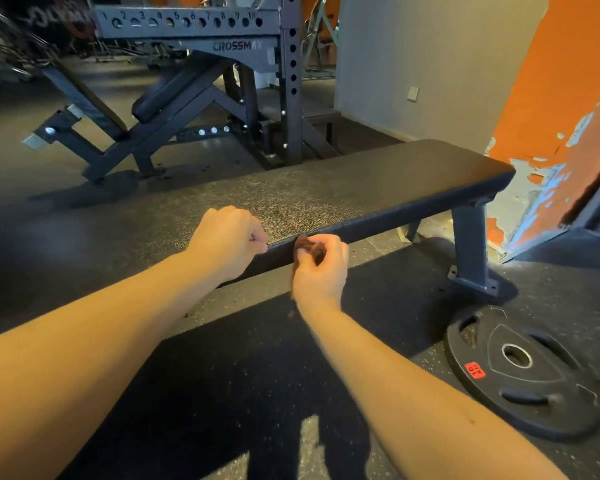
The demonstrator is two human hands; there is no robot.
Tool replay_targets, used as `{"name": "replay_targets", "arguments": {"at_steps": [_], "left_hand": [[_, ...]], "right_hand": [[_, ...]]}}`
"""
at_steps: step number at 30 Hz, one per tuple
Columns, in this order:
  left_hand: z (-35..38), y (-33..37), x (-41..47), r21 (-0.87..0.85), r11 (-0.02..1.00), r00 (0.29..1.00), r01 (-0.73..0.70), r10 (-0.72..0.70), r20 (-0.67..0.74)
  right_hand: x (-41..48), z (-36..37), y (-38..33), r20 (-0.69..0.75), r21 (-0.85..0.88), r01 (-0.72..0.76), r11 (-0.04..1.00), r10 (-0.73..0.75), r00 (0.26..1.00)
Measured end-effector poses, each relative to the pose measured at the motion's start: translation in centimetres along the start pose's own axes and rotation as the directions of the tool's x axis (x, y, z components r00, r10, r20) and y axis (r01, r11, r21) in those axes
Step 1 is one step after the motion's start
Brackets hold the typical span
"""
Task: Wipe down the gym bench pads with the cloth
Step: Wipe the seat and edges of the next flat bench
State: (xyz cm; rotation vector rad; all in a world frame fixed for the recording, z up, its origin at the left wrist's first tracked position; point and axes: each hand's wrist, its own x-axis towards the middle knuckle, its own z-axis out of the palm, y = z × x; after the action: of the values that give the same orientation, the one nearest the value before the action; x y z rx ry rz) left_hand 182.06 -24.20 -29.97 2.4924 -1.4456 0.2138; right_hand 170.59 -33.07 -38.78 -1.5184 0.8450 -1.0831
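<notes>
The right hand (321, 271) has its fingers and thumb curled tight round a brown cloth (307, 249), bunched into a soft, crumpled wad that is pressed against the near side edge of the flat bench pad (378, 181). A ragged tail of the cloth hangs down past the wrist. Just beside it on the same edge, the left hand (227, 242) rests as a loose fist with knuckles up; a dark sliver shows at its fingertips, but whether it holds anything cannot be told.

The pad is a long black slab with rounded corners, its vinyl skin finely pebbled and catching a dull sheen near the hands. It sits on a square-section steel leg (470, 244), painted dark blue-grey and ending in a flat bolted foot plate.

The floor (222, 358) is black rubber matting flecked with pale specks. On it, near the leg, lies a round black weight plate (520, 372) — rubbery, with grip slots, a metal-ringed centre hole and a red "10 KG" label.

Beyond the pad stands a grey steel rack (187, 29) marked CROSSMAX, with numbered holes and a slanted padded bench. To the right, a wall (551, 98) shows orange paint peeling away in flakes — pale patches underneath.
</notes>
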Motion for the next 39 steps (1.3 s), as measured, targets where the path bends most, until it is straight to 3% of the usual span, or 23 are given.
{"name": "replay_targets", "arguments": {"at_steps": [4,6,14,19,22,24,26,31,34,37,39], "left_hand": [[0.3,-0.3,-0.4,-0.027,1.000,0.999,0.015,-0.016,-0.030],[0.4,-0.2,-0.5,-0.020,0.999,0.999,0.026,-0.027,-0.033],[0.1,0.1,-0.6,0.028,0.999,1.000,0.018,-0.018,-0.019],[0.0,0.2,-0.8,0.068,0.998,0.999,-0.017,0.020,-0.036],[0.0,0.4,-1.1,0.077,0.996,0.998,-0.036,0.040,-0.051],[-0.1,0.4,-1.3,0.116,0.992,0.998,-0.045,0.050,-0.041],[-0.1,0.3,-1.8,0.177,0.982,0.997,-0.065,0.070,-0.018],[-0.6,-0.5,-2.9,0.217,0.975,0.997,-0.055,0.065,-0.041],[-0.9,-0.9,-3.0,0.195,0.981,0.997,-0.010,0.024,-0.074],[-0.6,-0.6,-3.1,0.180,0.983,0.996,0.035,-0.018,-0.090],[-0.3,-0.5,-3.1,0.153,0.986,0.994,0.059,-0.044,-0.099]], "right_hand": [[4.1,-2.3,-0.3,-0.310,0.024,-0.038,0.999,0.044,0.950],[6.3,-3.4,-0.9,-0.394,0.013,-0.070,0.997,0.069,0.916],[2.1,0.2,-0.5,-0.112,-0.235,0.183,0.955,-0.213,0.971],[-1.4,1.7,0.6,0.164,-0.252,0.428,0.868,-0.398,0.903],[0.4,0.1,0.2,0.207,-0.291,0.518,0.804,-0.476,0.855],[2.5,-1.5,0.0,0.138,-0.345,0.492,0.799,-0.475,0.869],[4.5,-3.1,0.2,0.012,-0.366,0.364,0.856,-0.387,0.922],[5.5,-3.2,0.3,-0.152,-0.267,0.147,0.952,-0.193,0.969],[1.7,-0.6,0.0,-0.098,-0.193,0.165,0.967,-0.186,0.978],[-2.3,2.3,0.3,0.101,-0.180,0.208,0.961,-0.193,0.976],[-3.0,3.1,0.3,0.156,-0.191,0.199,0.961,-0.170,0.973]]}}
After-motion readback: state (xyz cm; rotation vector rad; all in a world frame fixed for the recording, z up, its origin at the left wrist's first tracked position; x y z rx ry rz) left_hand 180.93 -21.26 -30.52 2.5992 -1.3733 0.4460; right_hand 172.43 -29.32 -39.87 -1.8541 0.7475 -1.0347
